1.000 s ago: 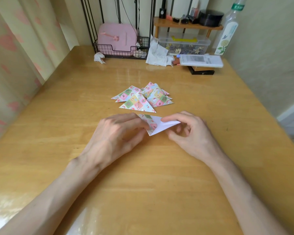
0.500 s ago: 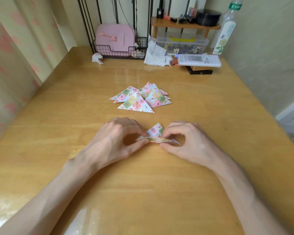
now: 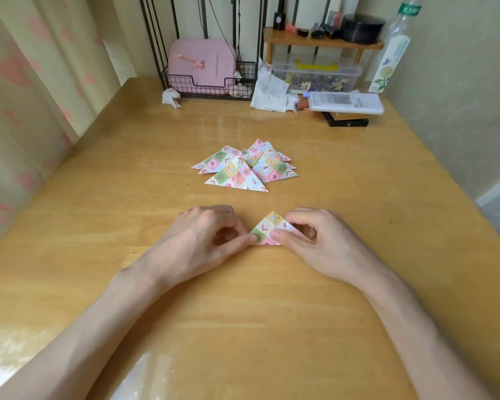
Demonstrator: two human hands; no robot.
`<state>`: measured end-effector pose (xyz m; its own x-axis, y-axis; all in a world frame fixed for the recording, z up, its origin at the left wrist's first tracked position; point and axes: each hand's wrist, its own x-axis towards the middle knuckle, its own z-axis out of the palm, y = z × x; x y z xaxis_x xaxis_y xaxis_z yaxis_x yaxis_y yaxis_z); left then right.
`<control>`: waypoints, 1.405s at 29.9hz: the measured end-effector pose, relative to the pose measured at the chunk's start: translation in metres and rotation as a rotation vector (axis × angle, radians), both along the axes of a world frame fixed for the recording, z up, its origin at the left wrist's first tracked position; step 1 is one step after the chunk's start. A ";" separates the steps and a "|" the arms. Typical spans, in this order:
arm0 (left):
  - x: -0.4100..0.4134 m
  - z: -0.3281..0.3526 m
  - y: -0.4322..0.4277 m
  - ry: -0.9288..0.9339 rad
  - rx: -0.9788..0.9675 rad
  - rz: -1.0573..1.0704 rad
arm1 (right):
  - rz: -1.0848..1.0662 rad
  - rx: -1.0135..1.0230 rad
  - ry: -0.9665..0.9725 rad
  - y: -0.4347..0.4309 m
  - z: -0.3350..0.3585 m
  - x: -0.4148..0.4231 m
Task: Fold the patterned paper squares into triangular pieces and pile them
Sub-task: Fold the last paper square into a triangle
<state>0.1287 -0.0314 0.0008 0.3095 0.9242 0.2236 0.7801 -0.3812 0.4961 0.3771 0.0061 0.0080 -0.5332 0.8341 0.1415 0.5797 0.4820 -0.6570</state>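
Paper (image 3: 265, 230) now pressed flat, triangle closed

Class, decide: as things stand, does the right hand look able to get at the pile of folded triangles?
Probably yes. Only bare table lies between the right hand and the pile beyond it. That hand pinches the triangle being folded, so it is occupied.

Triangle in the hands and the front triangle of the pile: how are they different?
The triangle in the hands is pinched by the left hand and right hand; the front pile triangle is untouched. The triangle in the hands lies alone; the front pile triangle overlaps other folded pieces. Both are triangles with pastel patchwork print on the wooden table.
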 end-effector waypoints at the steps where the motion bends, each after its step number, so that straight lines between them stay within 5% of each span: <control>1: 0.000 -0.001 0.000 0.005 0.000 0.016 | -0.039 -0.001 0.002 -0.001 -0.001 -0.003; 13: 0.017 -0.012 -0.001 0.086 0.073 0.187 | -0.311 -0.038 0.132 -0.002 -0.012 -0.017; 42: 0.028 -0.011 0.002 0.178 0.043 0.412 | -0.335 0.165 -0.044 -0.006 -0.015 -0.019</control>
<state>0.1572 -0.0296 -0.0102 -0.0452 0.9694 0.2411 0.9428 -0.0384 0.3312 0.3584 -0.0001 -0.0067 -0.2434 0.9312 0.2715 0.7490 0.3583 -0.5573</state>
